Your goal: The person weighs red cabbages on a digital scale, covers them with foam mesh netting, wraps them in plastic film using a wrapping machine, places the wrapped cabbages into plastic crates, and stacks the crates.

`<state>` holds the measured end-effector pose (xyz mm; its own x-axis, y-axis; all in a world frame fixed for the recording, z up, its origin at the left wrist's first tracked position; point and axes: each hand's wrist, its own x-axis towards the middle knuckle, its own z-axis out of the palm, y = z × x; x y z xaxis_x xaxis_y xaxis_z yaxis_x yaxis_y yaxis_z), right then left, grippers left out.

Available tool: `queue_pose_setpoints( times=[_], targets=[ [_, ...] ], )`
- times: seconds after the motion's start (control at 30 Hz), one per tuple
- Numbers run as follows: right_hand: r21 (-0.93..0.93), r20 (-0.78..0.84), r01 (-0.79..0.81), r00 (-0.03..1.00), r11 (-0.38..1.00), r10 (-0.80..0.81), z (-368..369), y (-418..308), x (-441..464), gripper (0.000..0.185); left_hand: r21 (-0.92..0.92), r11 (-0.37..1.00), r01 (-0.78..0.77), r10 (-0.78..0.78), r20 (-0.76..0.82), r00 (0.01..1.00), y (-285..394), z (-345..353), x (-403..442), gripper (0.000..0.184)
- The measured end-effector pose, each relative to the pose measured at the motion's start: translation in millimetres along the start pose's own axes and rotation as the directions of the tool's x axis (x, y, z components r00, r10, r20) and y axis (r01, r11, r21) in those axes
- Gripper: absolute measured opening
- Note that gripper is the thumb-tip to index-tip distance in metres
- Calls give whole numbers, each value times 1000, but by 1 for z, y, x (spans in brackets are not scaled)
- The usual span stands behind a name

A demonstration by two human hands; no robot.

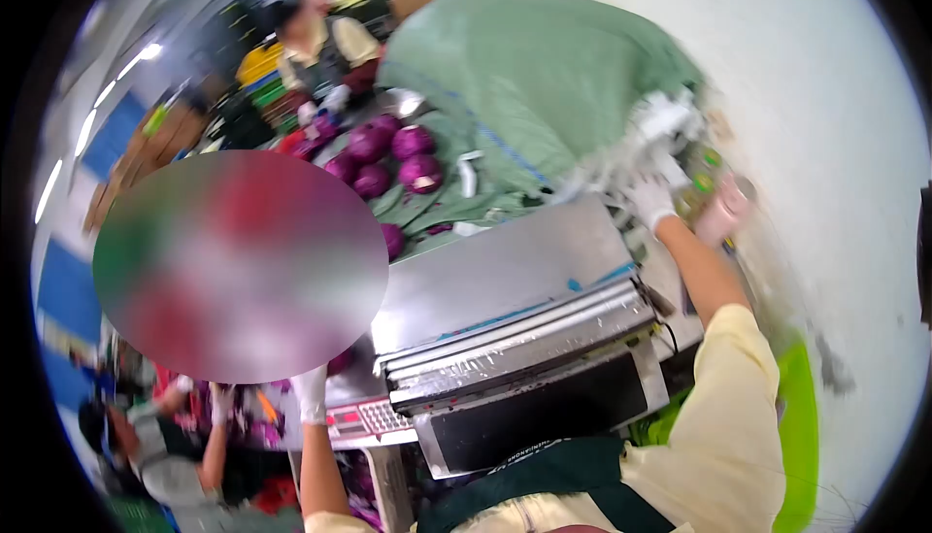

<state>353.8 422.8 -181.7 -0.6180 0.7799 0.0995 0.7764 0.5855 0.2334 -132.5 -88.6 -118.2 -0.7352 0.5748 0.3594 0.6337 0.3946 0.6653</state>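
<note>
My left hand (310, 399), in a white glove, is beside the red-and-white keypad panel of a scale (374, 418). Its fingers are hidden by a blurred oval patch. On the far right, my gloved right hand (651, 200) reaches past a metal wrapping machine (505, 271) to crumpled white plastic (665, 130). The fingers there look stretched out, with nothing plainly held. Between my arms lies the machine's flat steel top, with a roller bar and a black front plate (539, 412) nearer my apron.
Several purple cabbages (419, 172) rest on green cloth beside a large green-covered heap (524, 67). A pink bottle (726, 211) stands by the right wall, above a lime-green bin (798, 436). Co-workers are at the back (325, 52) and lower left (155, 455).
</note>
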Motion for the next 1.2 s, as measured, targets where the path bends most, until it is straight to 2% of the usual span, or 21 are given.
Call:
queue_pose_setpoints(
  times=[0.03,0.07,0.1,0.17,0.27,0.33,0.37,0.43,0.5,0.57,0.67,0.7,0.77,0.83,0.87,0.97,1.0,1.03,1.1,1.17,1.2],
  targets=[
    [-98,21,19,1000,995,-17,10,-1,9,31,81,993,82,-94,150,984,-17,-2,1,77],
    [-75,57,-35,998,997,39,22,2,19,28,97,994,56,-64,81,995,-39,4,-4,78],
    [-145,-68,39,996,989,-49,36,12,24,28,13,995,98,-99,100,990,-16,0,-5,80],
    [-25,1,36,999,999,-36,-24,12,16,24,148,984,99,-90,-72,993,-25,2,-6,86],
    [60,-372,238,906,969,-200,-60,39,9,16,129,983,128,-119,-76,990,-29,5,-8,84],
    [33,-471,303,845,952,-253,-88,50,4,12,83,982,171,-166,-68,984,-23,6,-11,85],
    [286,-526,266,847,920,-82,-94,54,1,11,113,982,148,-141,-68,988,-18,4,-12,85],
    [516,-532,251,843,819,77,-125,48,-4,11,284,958,49,21,-238,971,-17,9,-14,83],
    [749,-615,440,739,495,274,-190,-6,-37,16,91,995,-50,81,-368,926,26,5,-18,50],
    [969,-245,233,945,77,217,-256,-86,-92,18,-357,933,44,-120,-195,974,64,6,-31,38],
    [967,-98,162,947,195,-306,-253,-154,-137,18,-781,604,157,-172,65,983,202,8,-69,26],
    [967,-2,105,915,234,-403,-255,-179,-151,21,-825,547,139,-125,84,989,235,10,-80,24],
    [922,-2,217,832,321,-555,-253,-210,-167,23,-885,420,200,-85,181,980,243,36,-101,24],
    [977,4,124,803,174,-596,-222,-231,-177,23,-851,413,326,-51,336,940,228,38,-116,25],
    [952,167,33,779,305,-604,-213,-234,-179,25,-817,474,327,-88,325,942,225,37,-122,22],
    [939,242,-14,737,344,-631,-221,-243,-194,28,-779,575,250,-115,226,967,219,42,-148,19],
    [983,97,29,752,180,-652,-224,-252,-201,32,-791,512,334,-203,266,942,219,42,-156,15],
    [991,130,-106,649,80,-749,-237,-246,-205,37,-848,405,342,-210,278,937,218,40,-160,20],
    [819,120,-505,617,-273,-778,-245,-244,-207,42,-934,173,312,-254,264,930,216,32,-164,22],
    [778,14,-466,683,-421,-730,-225,-253,-198,39,-946,92,312,-358,261,897,222,29,-167,20],
    [886,-50,-244,796,-395,-603,-224,-269,-202,35,-941,104,322,-361,266,894,218,33,-172,14]
  ],
)
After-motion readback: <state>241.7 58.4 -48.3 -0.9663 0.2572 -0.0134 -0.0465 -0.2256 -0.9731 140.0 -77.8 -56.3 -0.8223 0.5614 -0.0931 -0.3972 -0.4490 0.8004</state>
